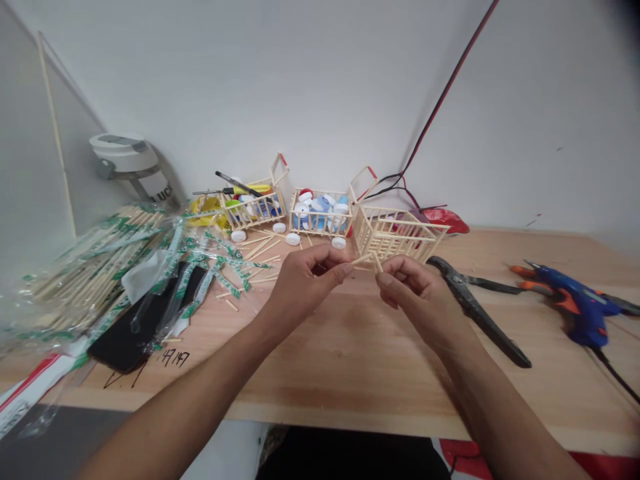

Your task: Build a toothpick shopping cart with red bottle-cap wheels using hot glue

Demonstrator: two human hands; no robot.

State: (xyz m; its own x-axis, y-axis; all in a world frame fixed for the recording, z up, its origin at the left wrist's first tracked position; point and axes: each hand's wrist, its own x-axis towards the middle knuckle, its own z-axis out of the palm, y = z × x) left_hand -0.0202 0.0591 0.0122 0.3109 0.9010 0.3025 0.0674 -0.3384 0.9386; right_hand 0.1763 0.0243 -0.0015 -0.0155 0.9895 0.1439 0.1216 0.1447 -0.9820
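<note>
Between finger and thumb, my left hand (317, 277) pinches a short wooden stick (362, 259). My right hand (411, 288) grips a second short wooden stick (377, 261), and the two pieces meet at an angle at their tips. Just behind my hands stands a basket of thin sticks (400, 233), with no wheels visible on it. To its left is a small stick cart (321, 217) with white cap wheels, filled with blue and white bottle caps. Another such cart (255, 207) holds caps and a yellow-handled screwdriver (250, 190).
On the right lie black-handled pliers (480, 313) and a blue glue gun (575, 293) with its cord. Wrapped sticks (100, 267), a black phone (145, 320) and a white lidded cup (135, 167) crowd the left. Loose sticks (260, 250) are scattered before the carts.
</note>
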